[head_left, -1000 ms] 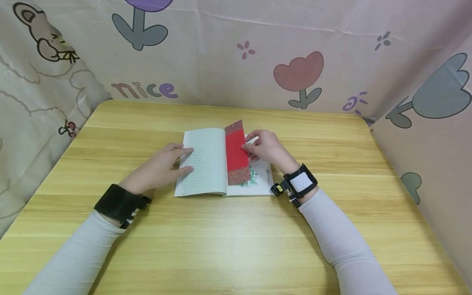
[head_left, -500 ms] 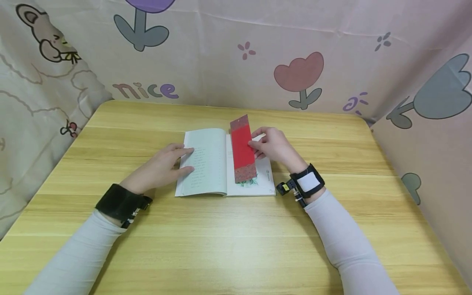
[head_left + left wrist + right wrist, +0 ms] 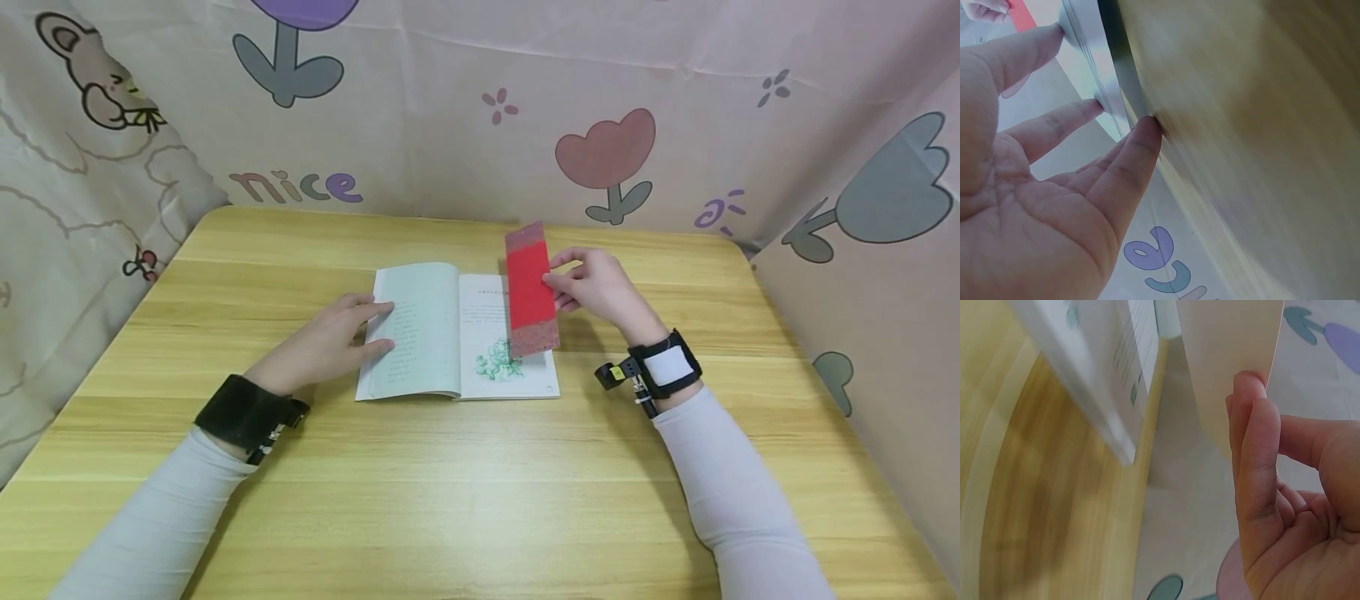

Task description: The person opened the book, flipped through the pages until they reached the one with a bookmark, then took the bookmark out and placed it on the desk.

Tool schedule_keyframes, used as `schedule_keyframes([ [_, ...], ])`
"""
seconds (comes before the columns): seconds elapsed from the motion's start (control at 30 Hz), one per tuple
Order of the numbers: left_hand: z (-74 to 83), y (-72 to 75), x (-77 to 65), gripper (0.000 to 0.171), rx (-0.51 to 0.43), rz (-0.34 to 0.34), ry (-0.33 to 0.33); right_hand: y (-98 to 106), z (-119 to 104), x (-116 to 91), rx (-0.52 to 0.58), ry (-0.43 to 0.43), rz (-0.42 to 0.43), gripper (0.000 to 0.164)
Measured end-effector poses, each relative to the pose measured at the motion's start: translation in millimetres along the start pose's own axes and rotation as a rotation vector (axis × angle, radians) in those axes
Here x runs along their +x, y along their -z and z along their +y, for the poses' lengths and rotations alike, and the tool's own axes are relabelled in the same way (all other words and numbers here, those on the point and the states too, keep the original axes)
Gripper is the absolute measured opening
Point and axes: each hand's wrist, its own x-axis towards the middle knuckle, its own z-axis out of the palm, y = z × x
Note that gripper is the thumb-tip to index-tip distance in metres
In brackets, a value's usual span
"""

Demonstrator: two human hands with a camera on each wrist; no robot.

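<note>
An open book (image 3: pixel 416 333) lies on the table, with small print on its left page and a green flower drawing on its right page. My left hand (image 3: pixel 333 337) rests at the book's left edge. Its thumb and forefinger press on the left page while other fingertips (image 3: pixel 1150 128) touch the tabletop beside it, as the left wrist view shows. My right hand (image 3: pixel 596 287) pinches a red bookmark (image 3: pixel 530 283) by its right edge, holding it tilted above the right page's outer side. The bookmark's pale back (image 3: pixel 1229 356) shows in the right wrist view.
The light wooden table (image 3: pixel 480 492) extends around the book on all sides. A patterned cloth (image 3: pixel 450 108) with tulips and the word "nice" hangs behind the table and along its sides.
My right hand has carried the bookmark rightward and upward, away from the book's middle fold, uncovering the right page's print and drawing. The left hand has stayed in place.
</note>
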Motion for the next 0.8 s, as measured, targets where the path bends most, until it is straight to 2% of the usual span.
schedule_keyframes([
  [0.4, -0.4, 0.5, -1.5, 0.063, -0.008, -0.008, 0.006, 33.6, 23.5, -10.5, -0.087, -0.043, 0.044, 0.031],
  [0.8, 0.9, 0.3, -0.9, 0.063, -0.010, -0.010, 0.013, 52.6, 47.8, -17.6, -0.139, -0.088, 0.045, 0.034],
])
